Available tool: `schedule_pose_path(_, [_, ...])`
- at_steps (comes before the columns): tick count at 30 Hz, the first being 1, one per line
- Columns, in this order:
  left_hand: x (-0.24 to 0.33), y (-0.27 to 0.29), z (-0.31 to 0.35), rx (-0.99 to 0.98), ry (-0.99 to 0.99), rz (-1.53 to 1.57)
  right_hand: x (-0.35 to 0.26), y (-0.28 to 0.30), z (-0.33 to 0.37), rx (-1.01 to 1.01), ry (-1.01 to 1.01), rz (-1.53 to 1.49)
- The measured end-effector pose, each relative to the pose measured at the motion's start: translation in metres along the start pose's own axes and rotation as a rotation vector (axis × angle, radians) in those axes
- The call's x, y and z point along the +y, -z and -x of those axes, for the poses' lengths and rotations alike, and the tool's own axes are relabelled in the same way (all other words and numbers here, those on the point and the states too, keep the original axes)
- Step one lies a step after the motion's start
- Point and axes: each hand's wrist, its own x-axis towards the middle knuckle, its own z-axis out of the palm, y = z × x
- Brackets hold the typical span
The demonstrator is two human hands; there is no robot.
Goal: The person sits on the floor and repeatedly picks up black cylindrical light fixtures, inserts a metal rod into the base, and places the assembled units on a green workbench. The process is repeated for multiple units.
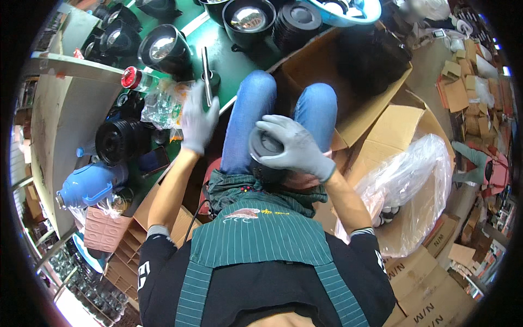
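Note:
Both of my hands wear grey gloves. Over my lap, my right hand point(291, 143) is wrapped round a dark round part point(268, 145) with a ring-shaped face. The part's underside is hidden by the glove. To the left, my left hand point(199, 121) is slightly blurred, its fingers apart at the edge of the green table. A slim metal rod point(206, 71) stands close by its thumb and fingers; I cannot tell whether they touch. Beside that hand lies a clear plastic bag point(162, 106) with green print. Behind the bag is a jar with a red lid point(131, 78).
Black lamp-like housings point(249, 22) with shiny insides stand on the green table point(218, 41). Stacked black discs point(297, 24) and a light-blue basin point(364, 12) are at the far side. A blue jug point(90, 184) sits left. Open cartons point(389, 128), one with plastic lining point(408, 182), stand right.

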Motion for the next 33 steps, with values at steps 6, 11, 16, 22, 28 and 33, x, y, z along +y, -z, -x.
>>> schedule_pose_path(6, [-0.062, -0.062, -0.058, -0.259, 0.316, -0.31, 0.011, -0.018, 0.009, 0.178, -0.175, -0.519])
schedule_pose_path(11, [0.04, 0.031, -0.054, -0.49, -0.024, 0.545, 0.003, -0.005, 0.014, 0.43, -0.322, -1.122])
schedule_pose_path(16, [0.132, 0.065, -0.043, -0.855, -0.266, 0.356, 0.025, 0.017, 0.007, 0.493, -0.277, -1.847])
schedule_pose_path(22, [0.183, 0.077, 0.0, -0.68, -0.352, 0.133, 0.072, -0.021, -0.035, 0.244, -0.202, -2.049])
schedule_pose_path(28, [0.252, 0.052, 0.034, -0.526, -0.426, 0.072, 0.07, -0.047, -0.092, -0.313, -0.429, -2.029])
schedule_pose_path(33, [0.189, 0.066, 0.024, -0.387, -0.344, 0.01, 0.091, -0.014, -0.028, 0.016, -0.28, -1.89])
